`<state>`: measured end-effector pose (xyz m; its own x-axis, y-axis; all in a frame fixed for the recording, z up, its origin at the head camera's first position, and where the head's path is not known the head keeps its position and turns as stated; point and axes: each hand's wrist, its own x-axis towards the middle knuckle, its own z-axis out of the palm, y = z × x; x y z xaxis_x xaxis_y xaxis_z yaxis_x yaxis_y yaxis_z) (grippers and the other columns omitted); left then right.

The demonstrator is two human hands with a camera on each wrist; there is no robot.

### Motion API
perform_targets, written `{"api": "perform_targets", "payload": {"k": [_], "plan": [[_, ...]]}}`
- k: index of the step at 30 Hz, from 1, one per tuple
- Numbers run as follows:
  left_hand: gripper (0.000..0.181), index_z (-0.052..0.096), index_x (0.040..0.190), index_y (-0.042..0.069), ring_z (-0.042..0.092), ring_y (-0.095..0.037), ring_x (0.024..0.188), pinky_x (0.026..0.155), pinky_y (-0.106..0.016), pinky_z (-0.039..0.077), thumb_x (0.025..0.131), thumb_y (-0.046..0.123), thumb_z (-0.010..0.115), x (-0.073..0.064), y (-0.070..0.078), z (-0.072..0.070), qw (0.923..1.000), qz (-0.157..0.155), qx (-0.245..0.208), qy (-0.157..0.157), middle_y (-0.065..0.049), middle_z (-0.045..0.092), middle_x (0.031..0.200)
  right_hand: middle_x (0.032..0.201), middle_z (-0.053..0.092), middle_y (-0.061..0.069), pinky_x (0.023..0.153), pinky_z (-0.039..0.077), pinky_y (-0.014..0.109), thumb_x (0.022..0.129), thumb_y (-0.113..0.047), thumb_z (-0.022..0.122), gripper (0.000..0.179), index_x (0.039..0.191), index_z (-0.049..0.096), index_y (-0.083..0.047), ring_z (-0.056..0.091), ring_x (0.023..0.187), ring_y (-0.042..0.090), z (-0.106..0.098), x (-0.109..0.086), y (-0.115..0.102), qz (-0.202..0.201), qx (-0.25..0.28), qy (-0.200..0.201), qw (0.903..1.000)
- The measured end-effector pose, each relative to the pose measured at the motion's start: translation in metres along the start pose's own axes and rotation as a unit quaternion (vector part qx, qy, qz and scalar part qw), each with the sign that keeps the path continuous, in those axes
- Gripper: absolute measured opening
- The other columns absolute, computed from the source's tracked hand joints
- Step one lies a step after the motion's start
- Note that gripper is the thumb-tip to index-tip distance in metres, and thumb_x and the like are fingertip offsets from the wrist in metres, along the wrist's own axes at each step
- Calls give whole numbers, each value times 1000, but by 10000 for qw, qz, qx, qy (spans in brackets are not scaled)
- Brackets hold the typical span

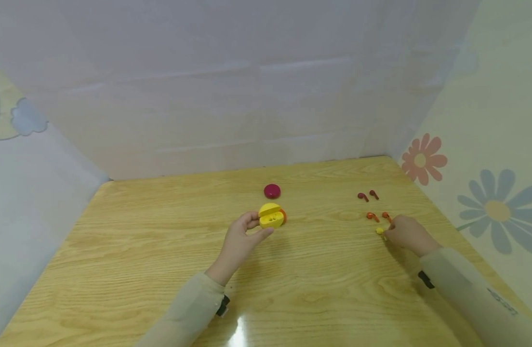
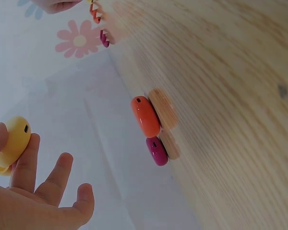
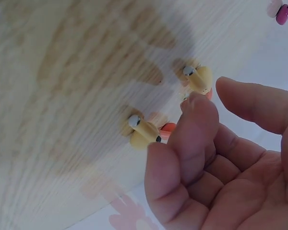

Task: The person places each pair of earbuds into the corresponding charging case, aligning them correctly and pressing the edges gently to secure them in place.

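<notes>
My left hand [image 1: 237, 241] pinches a yellow earbud charging case [image 1: 271, 221] between thumb and fingers, raised over the table. Its lid stands up, and two small slots show inside. Over at the right side, my right hand [image 1: 405, 235] reaches down beside a yellow earbud [image 1: 379, 231]. In the right wrist view two yellow earbuds lie on the wood, a nearer earbud [image 3: 145, 132] and a farther earbud [image 3: 199, 79]. The right fingertips are bent close to them, with the thumb apart and nothing gripped.
An orange case [image 2: 146, 116] and a magenta case [image 1: 272, 191] lie shut near the table's middle. Behind the yellow earbuds are two orange earbuds [image 1: 372, 217] and two magenta earbuds [image 1: 363, 196]. A pale cloth wall [image 1: 205, 120] borders the wooden table [image 1: 140, 250] at the back.
</notes>
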<state>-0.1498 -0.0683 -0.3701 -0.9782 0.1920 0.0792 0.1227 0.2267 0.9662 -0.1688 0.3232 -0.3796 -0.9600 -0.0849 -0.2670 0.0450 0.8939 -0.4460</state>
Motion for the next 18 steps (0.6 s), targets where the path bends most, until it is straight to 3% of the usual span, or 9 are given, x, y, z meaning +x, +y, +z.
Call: {"api": "perform_targets", "payload": {"k": [18], "plan": [[36, 61, 117, -3, 53, -32, 119, 104, -61, 30, 89, 16, 72, 1, -2, 1, 10000, 41, -27, 37, -16, 69, 112, 47, 33, -8, 47, 32, 23, 89, -11, 60, 44, 52, 39, -18, 33, 44, 6, 4, 13, 7, -144, -182, -91, 9997]]}}
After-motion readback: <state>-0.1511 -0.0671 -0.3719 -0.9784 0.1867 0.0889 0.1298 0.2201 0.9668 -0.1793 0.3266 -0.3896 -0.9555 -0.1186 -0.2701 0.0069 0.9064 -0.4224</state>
